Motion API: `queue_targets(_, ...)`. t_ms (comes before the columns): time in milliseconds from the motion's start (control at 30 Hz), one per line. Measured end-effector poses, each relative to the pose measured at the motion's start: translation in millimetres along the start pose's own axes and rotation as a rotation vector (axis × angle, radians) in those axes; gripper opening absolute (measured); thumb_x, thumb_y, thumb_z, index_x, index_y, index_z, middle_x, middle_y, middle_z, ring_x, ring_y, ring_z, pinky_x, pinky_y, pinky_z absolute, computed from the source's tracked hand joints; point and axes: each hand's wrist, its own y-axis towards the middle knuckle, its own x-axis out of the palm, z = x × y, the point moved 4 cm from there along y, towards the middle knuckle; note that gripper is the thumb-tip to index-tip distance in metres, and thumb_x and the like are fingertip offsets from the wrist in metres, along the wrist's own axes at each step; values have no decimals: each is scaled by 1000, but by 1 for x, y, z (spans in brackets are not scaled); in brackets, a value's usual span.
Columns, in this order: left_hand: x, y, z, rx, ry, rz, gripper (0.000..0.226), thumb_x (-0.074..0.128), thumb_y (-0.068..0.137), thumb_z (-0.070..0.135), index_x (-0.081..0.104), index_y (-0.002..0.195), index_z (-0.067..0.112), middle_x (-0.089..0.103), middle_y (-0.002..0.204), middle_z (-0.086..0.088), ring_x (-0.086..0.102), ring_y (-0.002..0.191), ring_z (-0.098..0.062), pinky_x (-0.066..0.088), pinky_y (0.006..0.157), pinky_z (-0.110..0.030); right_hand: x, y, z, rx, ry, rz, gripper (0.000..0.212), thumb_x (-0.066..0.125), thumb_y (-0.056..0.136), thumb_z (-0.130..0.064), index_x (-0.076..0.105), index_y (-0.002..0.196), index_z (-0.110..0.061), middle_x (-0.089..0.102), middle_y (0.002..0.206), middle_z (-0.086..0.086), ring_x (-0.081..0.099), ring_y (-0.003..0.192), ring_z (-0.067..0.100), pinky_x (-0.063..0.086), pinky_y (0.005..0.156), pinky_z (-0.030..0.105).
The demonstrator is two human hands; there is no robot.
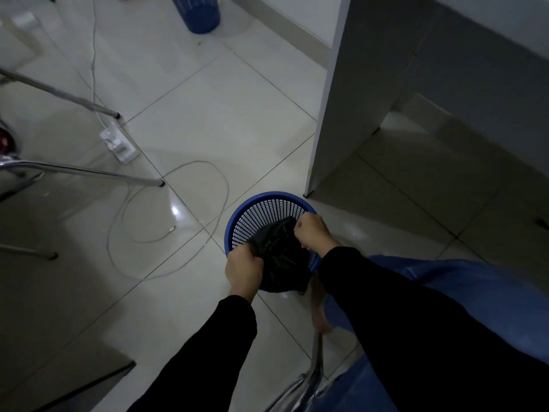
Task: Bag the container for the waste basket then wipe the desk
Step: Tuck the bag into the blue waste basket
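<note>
lining the waste basket (255, 215)

both hands, left hand (244, 270) and right hand (314, 231), pinch the black bag (282, 257) in curled fingers; next, i judge, stretch its mouth over the rim.

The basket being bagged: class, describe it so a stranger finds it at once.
Find the tall white desk panel. At its near foot sits a blue mesh basket. Unlike the other blue basket farther off, it has a black bag gripped by the left hand and right hand.

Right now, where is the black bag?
Head view, low centre: black bag draped over the blue basket, gripped by left hand and right hand.
</note>
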Motion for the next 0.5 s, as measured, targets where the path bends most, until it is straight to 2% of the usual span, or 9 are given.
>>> queue_targets(67,-5,-3,9,89,6,41,14,50,76,3,62,80,7,63,77,-6,61,71,-25,51,58,-34,-4,-8,-11,-90,-32,37,24,46,92,-6,69,99,-1,68,103,18,65,93,33,56,83,41)
queue_targets(133,-9,-4,20,167,-13,73,17,50,78,3,66,83,7,65,80,-4,61,73,-23,54,62,-37,-10,-15,-24,-166,-68,62,23,47,92,-7,69,96,-3,68,103,17,63,94,33,53,80,38)
queue_targets(233,-20,-8,39,257,-54,85,16,50,81,4,65,77,6,66,77,-6,61,69,-22,55,62,-39,-22,-32,-40,-262,-133,138,21,47,92,-7,67,97,-5,67,106,17,62,96,33,49,77,37)
queue_targets(333,-37,-18,57,348,-91,100,17,48,83,3,61,72,3,65,73,-10,58,66,-23,48,57,-34,-33,-54,-50,-346,-226,241,19,46,94,-8,63,103,-5,65,110,16,61,99,34,48,78,38)
queue_targets(433,-59,-30,74,424,-82,141,16,46,85,2,57,74,3,60,70,-10,52,63,-23,33,48,-27,-39,-76,-56,-426,-292,317,22,45,94,-9,55,113,-6,59,115,15,56,106,34,46,81,41)
queue_targets(500,-73,-37,80,456,-61,176,18,45,86,2,62,92,3,63,80,-12,52,69,-21,33,53,-26,-43,-90,-58,-445,-333,349,26,45,93,-10,51,118,-7,55,120,14,51,113,33,45,86,44)
